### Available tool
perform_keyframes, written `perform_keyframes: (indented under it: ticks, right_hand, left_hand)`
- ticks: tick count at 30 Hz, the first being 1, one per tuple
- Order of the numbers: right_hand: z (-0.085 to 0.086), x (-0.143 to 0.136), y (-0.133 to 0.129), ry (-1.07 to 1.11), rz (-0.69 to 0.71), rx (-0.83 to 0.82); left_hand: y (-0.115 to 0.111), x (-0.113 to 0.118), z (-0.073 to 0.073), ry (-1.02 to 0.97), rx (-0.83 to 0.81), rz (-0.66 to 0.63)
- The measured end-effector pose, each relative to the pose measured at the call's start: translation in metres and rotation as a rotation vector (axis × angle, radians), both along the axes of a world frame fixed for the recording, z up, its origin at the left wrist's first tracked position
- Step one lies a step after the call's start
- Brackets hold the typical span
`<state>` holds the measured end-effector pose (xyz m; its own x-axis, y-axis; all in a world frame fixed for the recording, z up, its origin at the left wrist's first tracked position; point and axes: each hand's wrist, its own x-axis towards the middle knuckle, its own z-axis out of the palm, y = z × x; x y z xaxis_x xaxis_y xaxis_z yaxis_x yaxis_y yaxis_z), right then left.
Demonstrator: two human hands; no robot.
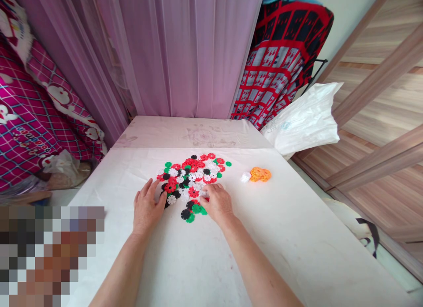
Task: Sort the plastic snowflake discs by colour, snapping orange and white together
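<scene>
A loose pile of flat, notched plastic discs (193, 177) in red, white, black and green lies on the white-covered table (185, 263). My left hand (147, 205) rests at the pile's left edge, fingers apart, its thumb near black and white discs. At the right edge of the pile is my right hand (218, 203), its fingers bent over some red and white discs; whether one is pinched between the fingertips is hidden. Several green and black discs (194, 210) lie between the hands, nearer to me. An orange cluster of joined pieces (260, 174) sits farther right, beside a white one (245, 177).
Behind the table hangs a purple curtain (198, 55). A white plastic bag (304, 119) stands off the back right corner, near a red and black patterned cloth (280, 55). Pink patterned fabric (42, 104) is on the left. The lower left corner is pixelated.
</scene>
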<state>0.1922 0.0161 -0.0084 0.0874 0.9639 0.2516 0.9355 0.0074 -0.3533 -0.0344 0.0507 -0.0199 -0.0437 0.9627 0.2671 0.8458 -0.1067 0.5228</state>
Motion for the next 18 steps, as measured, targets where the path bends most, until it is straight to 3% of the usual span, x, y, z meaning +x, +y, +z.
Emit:
perform_keyframes:
  ticks: [3,7,10,18]
  right_hand:
    - [0.001,0.012,0.0,0.048,-0.029,0.056]
    - [0.006,0.054,0.001,0.107,-0.199,0.125]
    - [0.008,0.08,0.002,0.121,-0.244,0.111]
    - [0.013,0.072,0.002,0.041,-0.108,0.023]
  left_hand:
    - [0.0,0.0,0.0,-0.003,0.012,0.002]
    - [0.0,0.0,0.0,0.009,0.017,-0.005]
    - [0.0,0.0,0.0,0.021,0.017,-0.004]
    - [0.0,-0.001,0.0,0.015,0.009,-0.015]
